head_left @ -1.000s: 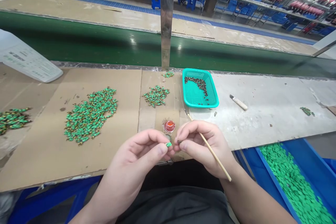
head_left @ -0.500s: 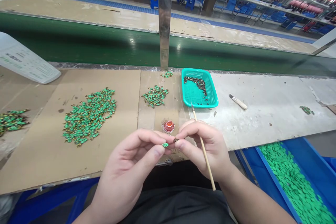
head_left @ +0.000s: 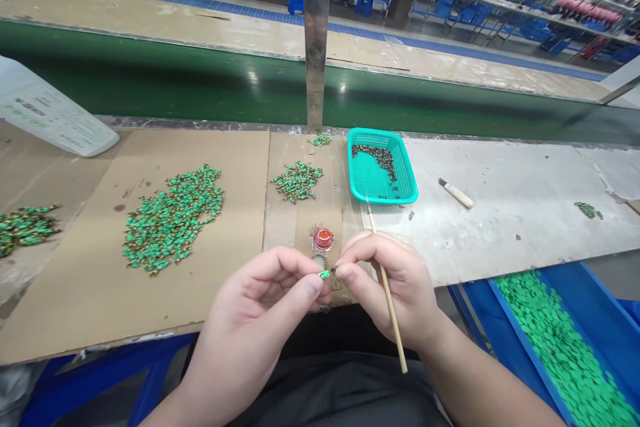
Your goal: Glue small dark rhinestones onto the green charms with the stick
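My left hand (head_left: 273, 313) pinches a small green piece (head_left: 325, 274) between thumb and forefinger. Close beside it, my right hand (head_left: 393, 283) holds a tiny dark brown piece (head_left: 335, 270) at its thumb and fingertip; whether the two pieces touch I cannot tell. A thin wooden paintbrush (head_left: 389, 300) is also tucked in my right hand, its tip pointing up toward the basket. Just beyond my fingers sits a small red container (head_left: 323, 238) on the cardboard. Behind it stands a turquoise basket (head_left: 356, 187) with many dark brown pieces (head_left: 383, 159) in it.
Piles of green-and-brown pieces lie on the cardboard, a large one (head_left: 173, 220) and a smaller one (head_left: 297, 181). A white bottle (head_left: 60, 117) lies at left. At right are a small flat tool (head_left: 456, 193) and a blue tray (head_left: 565, 287) of green pieces. A metal post (head_left: 315, 47) rises ahead.
My left hand has shifted slightly right with the green piece, bringing it nearer the brown piece in my right fingertips. The brush stays in my right hand.
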Motion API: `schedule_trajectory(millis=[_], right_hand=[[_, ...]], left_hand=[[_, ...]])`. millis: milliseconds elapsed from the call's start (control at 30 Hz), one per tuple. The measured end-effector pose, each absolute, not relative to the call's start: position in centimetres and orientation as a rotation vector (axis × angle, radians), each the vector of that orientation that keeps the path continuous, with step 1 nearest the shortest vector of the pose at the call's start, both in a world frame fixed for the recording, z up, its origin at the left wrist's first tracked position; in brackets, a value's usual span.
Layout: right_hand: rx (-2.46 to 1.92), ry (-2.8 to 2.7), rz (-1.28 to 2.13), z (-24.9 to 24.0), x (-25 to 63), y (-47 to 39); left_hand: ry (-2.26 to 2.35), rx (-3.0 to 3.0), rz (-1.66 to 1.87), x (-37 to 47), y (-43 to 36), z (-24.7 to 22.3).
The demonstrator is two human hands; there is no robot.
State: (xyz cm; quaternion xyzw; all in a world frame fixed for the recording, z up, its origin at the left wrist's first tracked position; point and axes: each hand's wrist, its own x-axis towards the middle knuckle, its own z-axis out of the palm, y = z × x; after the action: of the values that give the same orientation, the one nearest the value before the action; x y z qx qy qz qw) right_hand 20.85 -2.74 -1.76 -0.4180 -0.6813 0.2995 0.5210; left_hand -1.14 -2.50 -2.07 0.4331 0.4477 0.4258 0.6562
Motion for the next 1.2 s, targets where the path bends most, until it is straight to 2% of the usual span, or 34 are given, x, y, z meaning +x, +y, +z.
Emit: schedule_trajectory(millis=[667,1200], right_hand=[[-1.015,-1.64,0.736,-1.6,20.6,-3.0],[-0.928,-1.668,0.514,-2.1,19.8,-3.7]], left_hand=[[1.026,1.03,0.957,-0.8,-2.1,-1.2],[1.194,0.962,1.095,0.9,-4.1,0.0]])
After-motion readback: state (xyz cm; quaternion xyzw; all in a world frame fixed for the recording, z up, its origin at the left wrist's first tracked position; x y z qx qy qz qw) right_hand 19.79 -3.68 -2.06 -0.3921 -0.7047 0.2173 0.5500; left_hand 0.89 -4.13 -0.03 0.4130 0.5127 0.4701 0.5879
